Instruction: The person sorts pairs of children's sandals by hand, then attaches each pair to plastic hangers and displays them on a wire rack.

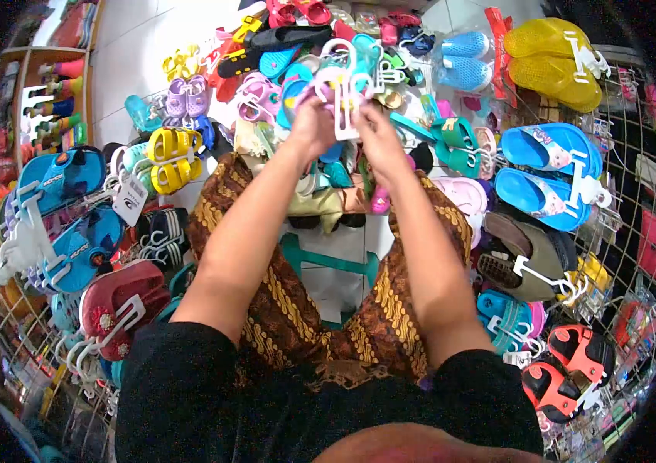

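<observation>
In front of me, above a pile of children's shoes, I hold a pair of pale pink sandals (326,80) on a white plastic shoe hanger (345,116). My left hand (315,130) is closed around the left sandal beside the hanger. On the other side, my right hand (376,133) has its fingers bent against the hanger and the right-hand shoe, whose shape is largely hidden. The hanger's hooked loop points away from me. Blue and teal shoes lie just beneath and around both hands.
Blue sandals (73,174) and maroon shoes (123,301) hang on a wire rack at left. Yellow shoes (555,58), light blue slippers (548,150) and orange-black sandals (567,370) hang at right. Yellow clogs (173,158) lie near my left knee.
</observation>
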{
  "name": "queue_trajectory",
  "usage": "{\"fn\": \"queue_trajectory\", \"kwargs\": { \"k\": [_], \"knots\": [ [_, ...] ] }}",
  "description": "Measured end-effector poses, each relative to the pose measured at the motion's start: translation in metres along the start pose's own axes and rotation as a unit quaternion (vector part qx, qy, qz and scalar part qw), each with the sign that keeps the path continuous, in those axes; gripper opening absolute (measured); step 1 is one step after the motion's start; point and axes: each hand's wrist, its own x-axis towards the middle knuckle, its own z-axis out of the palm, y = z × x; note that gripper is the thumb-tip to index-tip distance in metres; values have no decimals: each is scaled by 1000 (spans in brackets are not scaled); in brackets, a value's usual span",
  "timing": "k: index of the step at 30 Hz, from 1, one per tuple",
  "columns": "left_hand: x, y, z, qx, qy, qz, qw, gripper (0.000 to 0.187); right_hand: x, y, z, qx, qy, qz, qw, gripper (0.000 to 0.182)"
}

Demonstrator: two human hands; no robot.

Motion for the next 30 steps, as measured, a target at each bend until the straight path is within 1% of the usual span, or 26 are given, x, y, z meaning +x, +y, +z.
{"fn": "queue_trajectory", "kwargs": {
  "k": [1,2,3,4,5,6,8,9,12,14,17,20,21,22,23,24,26,28,29,30],
  "knots": [
    [-7,-3,3,-18,6,-47,999,43,-1,-40,6,86,-17,79,993,26],
    [-10,0,7,-36,9,-89,995,46,9,-26,5,-20,10,-1,1000,25],
    [1,-6,-6,-96,-61,-108,988,49,19,-14,4,-131,54,-73,987,25],
    [-7,0,12,-93,-88,-91,988,52,29,3,-1,-256,66,-140,954,25],
    [-4,-2,11,-78,-100,-85,988,52,29,-2,-2,-216,46,-108,969,25],
    [0,-3,5,-66,-112,-76,989,52,37,18,-2,-314,79,-146,935,26],
    [2,-1,9,-56,-86,-68,992,49,46,23,-2,-266,125,-142,945,25],
    [-6,9,24,-63,-66,-77,993,45,50,18,-2,-275,152,-163,935,26],
    [5,12,13,-57,-78,-120,988,47,57,9,-7,-118,137,-73,981,26],
    [7,9,11,26,-11,-138,990,43,54,4,-8,-139,121,-76,980,26],
    [1,12,10,66,-4,-162,985,38,47,5,-2,-194,133,-102,967,26],
    [1,10,7,51,-6,-177,983,35,41,0,-1,-252,164,-160,940,26],
    [-2,12,13,39,8,-175,984,33,46,3,-3,-232,147,-175,945,26],
    [-2,12,15,31,8,-173,984,32,45,-12,-2,-212,127,-192,950,25],
    [-1,12,13,18,12,-172,985,32,37,-26,-7,-147,57,-101,982,22],
    [-2,12,14,6,17,-170,985,33,37,-24,-8,-167,69,-127,975,23],
    [-4,12,17,4,4,-172,985,35,39,-19,-8,-163,86,-134,974,24],
    [-3,13,19,-15,-19,-184,983,37,45,-10,-13,-189,113,-134,966,26],
    [-4,16,19,9,-29,-175,984,43,49,-5,-16,-201,128,-133,962,26],
    [-8,21,26,62,0,-177,982,45,51,-7,-20,-181,129,-117,968,28]
  ]
}}
